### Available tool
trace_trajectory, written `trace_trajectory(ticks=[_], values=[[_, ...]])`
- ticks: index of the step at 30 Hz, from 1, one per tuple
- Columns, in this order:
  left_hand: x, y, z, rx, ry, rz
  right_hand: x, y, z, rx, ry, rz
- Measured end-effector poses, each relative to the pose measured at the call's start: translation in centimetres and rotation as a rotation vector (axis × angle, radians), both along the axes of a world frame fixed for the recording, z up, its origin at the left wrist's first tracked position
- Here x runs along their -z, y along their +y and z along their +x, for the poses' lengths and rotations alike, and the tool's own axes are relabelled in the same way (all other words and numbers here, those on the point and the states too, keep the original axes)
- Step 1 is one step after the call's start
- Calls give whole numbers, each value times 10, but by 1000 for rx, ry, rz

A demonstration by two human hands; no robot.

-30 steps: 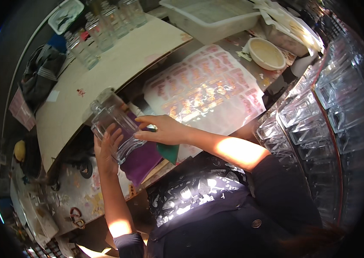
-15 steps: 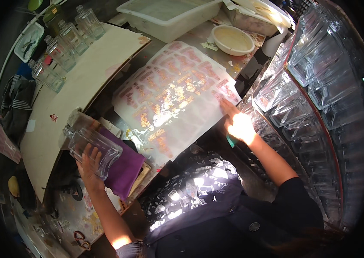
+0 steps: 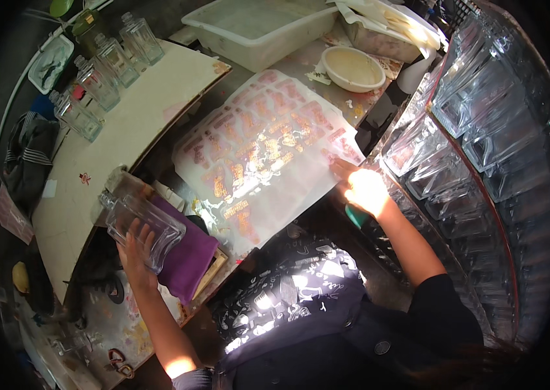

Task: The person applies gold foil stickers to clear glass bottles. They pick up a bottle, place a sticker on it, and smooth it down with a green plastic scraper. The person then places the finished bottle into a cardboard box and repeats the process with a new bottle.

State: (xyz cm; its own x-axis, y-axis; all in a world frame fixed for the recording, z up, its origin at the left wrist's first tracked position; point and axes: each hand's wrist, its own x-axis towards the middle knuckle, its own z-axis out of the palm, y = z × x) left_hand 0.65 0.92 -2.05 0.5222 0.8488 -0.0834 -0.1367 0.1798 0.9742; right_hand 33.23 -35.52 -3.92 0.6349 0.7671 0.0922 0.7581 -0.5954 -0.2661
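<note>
My left hand (image 3: 135,257) grips a clear rectangular glass bottle (image 3: 151,227), which lies tilted over a purple cloth (image 3: 190,260) with its neck toward the upper left. White translucent sheets (image 3: 301,188) bearing pink and gold printed decals (image 3: 232,140) are spread in front of me. At the right edge of these sheets, my right hand (image 3: 366,190) has its fingers drawn together on a pinkish decal (image 3: 335,158). Strong sunlight washes out much of that hand. Just below it shows a green piece (image 3: 355,216); whether the hand holds it I cannot tell.
Several clear bottles (image 3: 98,83) stand along the far side of a pale board (image 3: 125,130) at left. A white tub (image 3: 249,42) and a round bowl (image 3: 353,69) sit at the back. Stacked clear bottles (image 3: 457,156) fill the right side. A dark cloth (image 3: 26,153) hangs at far left.
My right fingertips have shifted slightly down and left along the sheet edge, and more of the green piece shows. My left hand still holds the bottle in nearly the same place.
</note>
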Motion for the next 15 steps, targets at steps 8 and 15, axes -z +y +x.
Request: trace_trajectory(ticks=[8, 15], values=[[1, 1, -5, -49, -6, -21, -69, 176, 103, 263, 824, 1266], [0, -3, -3, -69, -78, -98, 0, 145, 355, 841, 36, 570]])
